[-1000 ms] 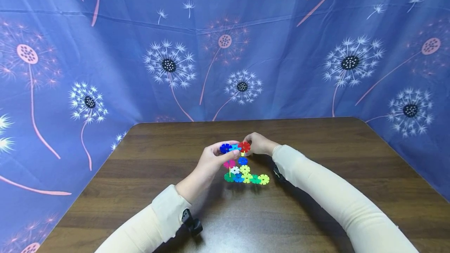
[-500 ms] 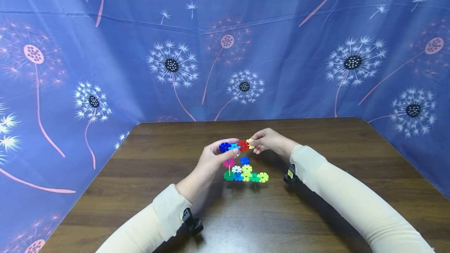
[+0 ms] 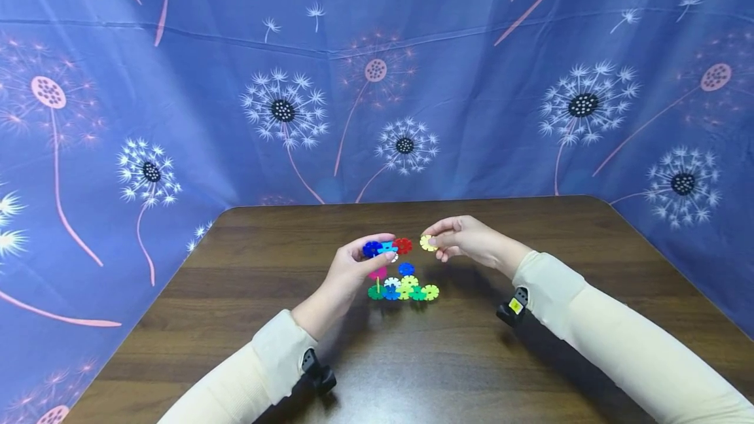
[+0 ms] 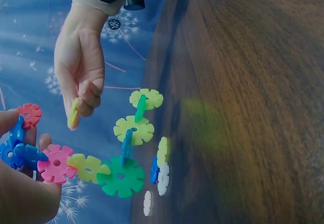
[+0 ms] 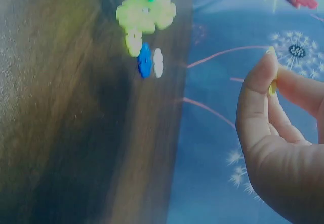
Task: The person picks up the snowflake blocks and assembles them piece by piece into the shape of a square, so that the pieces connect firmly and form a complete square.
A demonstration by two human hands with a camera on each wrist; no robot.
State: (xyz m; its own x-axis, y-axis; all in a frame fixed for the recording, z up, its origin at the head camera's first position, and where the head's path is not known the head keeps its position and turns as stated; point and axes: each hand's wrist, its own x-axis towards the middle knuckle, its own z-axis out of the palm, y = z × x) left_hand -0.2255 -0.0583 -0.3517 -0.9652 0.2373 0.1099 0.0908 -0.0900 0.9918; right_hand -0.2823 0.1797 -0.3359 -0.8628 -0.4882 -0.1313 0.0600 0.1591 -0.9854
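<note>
Dark brown wood grain runs across the surface (image 3: pixel 530 358), which has a rounded far corner and is walled on 3 sides by a blue cloth backdrop (image 3: pixel 177 116) printed with white and pink dandelion heads.

2 hands work above the middle of the surface, both in cream sleeves with a small black device at each wrist. The left hand (image 3: pixel 347 273) has its grip closed around the upper end of a cluster of snowflake discs (image 3: pixel 400 283), thumb and fingers curled on the blue pieces at the top. The lower end of the cluster sits on or just above the wood. The right hand (image 3: pixel 471 241) pinches 1 loose yellow disc (image 3: pixel 427 243) between thumb and forefinger, held in the air just to the right of the cluster's red disc (image 3: pixel 403 245) and apart from it.

Counting by colour in the head view and the left wrist view: 1 red disc at the top, 1 pink disc (image 4: pixel 55 163) below the fingers, at least 3 blue ones, 2 or more green ones including a large dark green disc (image 4: pixel 120 176), several yellow-green ones along the bottom row, and 1 or 2 white ones. An exact total cannot be told, since pieces overlap and some show edge-on.

The right wrist view shows the yellow disc edge-on between the fingertips (image 5: pixel 266 67), with the backdrop behind.
</note>
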